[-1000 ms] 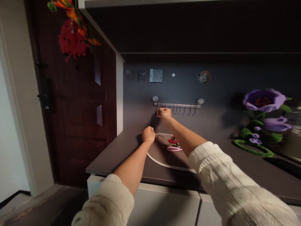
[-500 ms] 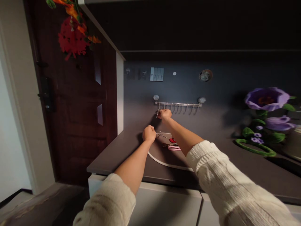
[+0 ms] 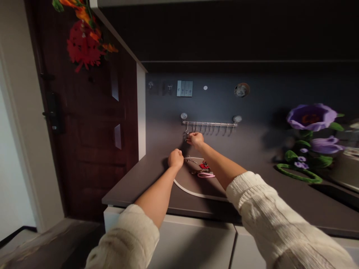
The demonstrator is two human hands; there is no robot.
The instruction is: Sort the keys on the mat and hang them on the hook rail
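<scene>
Just beside the right hand's (image 3: 196,139) fingers (image 3: 190,139) hangs a metal ring (image 3: 187,132)

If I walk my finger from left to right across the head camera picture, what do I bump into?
Black door handle → red decoration → left hand → right hand → big purple flower.

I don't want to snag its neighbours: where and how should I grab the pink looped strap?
Probably pinch the near curve of the pink looped strap, coming from the front of the dark brown counter: that curve is exposed, while the red trinket and metal pieces lie behind it.
</scene>
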